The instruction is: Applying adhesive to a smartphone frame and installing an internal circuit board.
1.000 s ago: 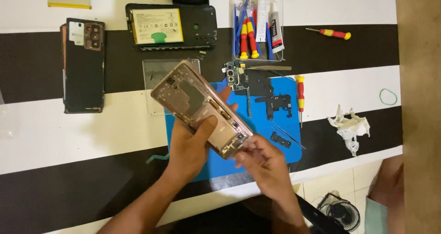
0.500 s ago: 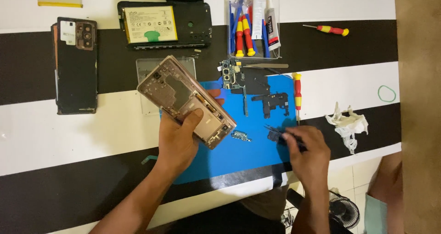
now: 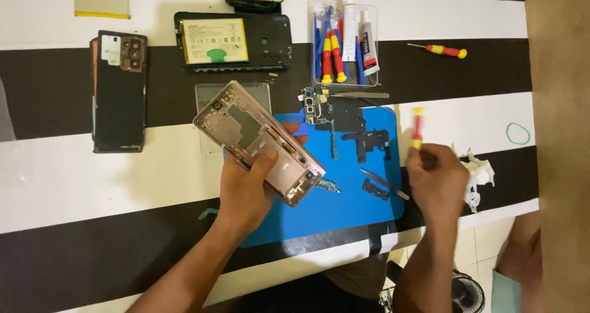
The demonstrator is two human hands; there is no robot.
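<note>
- Holding tight, the left hand (image 3: 246, 187) grips a pink-gold phone frame (image 3: 258, 142) tilted over the blue mat (image 3: 344, 211).
- Right hand (image 3: 437, 181) is blurry, closed on a red and yellow screwdriver (image 3: 418, 127) pointing up.
- Half a second ago this hand was lower, on the small black parts (image 3: 373, 190) on the mat.
- Farther back, a clear tray (image 3: 344, 39) holds screwdrivers, blue pry tools and glue tubes.

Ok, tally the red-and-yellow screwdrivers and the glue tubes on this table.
Red-and-yellow screwdrivers: 4 (2 in the clear tray, 1 loose, 1 at the right hand)
Glue tubes: 2
Total: 6
</note>
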